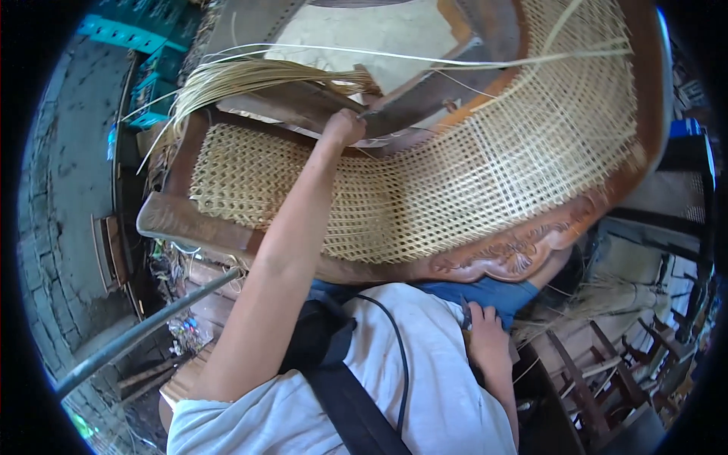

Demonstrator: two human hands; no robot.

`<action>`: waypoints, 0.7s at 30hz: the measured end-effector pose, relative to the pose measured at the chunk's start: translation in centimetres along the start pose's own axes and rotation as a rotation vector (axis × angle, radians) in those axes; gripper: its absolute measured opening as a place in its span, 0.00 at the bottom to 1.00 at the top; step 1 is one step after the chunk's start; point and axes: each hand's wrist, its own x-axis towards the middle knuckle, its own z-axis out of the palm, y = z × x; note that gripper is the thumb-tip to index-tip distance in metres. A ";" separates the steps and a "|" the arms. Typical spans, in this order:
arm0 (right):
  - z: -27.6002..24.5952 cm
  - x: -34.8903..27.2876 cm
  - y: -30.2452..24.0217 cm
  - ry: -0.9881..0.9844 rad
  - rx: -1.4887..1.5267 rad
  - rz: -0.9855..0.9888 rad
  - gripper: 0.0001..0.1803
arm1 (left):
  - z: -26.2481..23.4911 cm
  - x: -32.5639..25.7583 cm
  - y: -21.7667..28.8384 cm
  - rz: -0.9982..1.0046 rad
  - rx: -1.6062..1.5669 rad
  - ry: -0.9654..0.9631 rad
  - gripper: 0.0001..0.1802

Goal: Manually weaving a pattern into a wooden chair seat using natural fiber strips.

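Observation:
A carved wooden chair frame [523,254] lies across my lap, with woven cane webbing [364,208] stretched over its curved seat and back. My left arm reaches over the webbing. At its end my left hand [346,127] is closed by the dark inner wooden rail [402,106]; what its fingers hold, if anything, is hidden. Just beyond it, a bundle of loose cane strands [258,80] rests over the frame. My right hand [489,337] is beside my right thigh, with curled fingers around a small dark object [465,311] whose kind I cannot make out.
A long pale cane strand [379,51] crosses the frame's far side. A metal pole [144,345] slants in at left, near a grey block wall [64,220]. Teal crates [148,87] stand far left. Wooden chair parts [599,371] and loose cane fibres [607,299] lie at right.

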 end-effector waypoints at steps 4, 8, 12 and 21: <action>0.1 0.0 -0.1 0.055 0.107 -0.035 0.32 | 0.9 -1.3 0.2 -0.012 0.187 -0.208 0.20; -4.4 3.4 1.1 0.079 0.552 -0.291 0.22 | 2.8 -1.0 -2.2 -0.046 0.210 -0.205 0.20; -6.9 12.3 -6.1 0.036 0.991 -0.305 0.15 | 2.8 -1.4 -2.2 -0.048 0.198 -0.183 0.20; -3.8 30.4 -20.0 -0.630 1.381 -0.114 0.10 | 2.3 -0.4 -1.9 -0.142 0.064 -0.307 0.23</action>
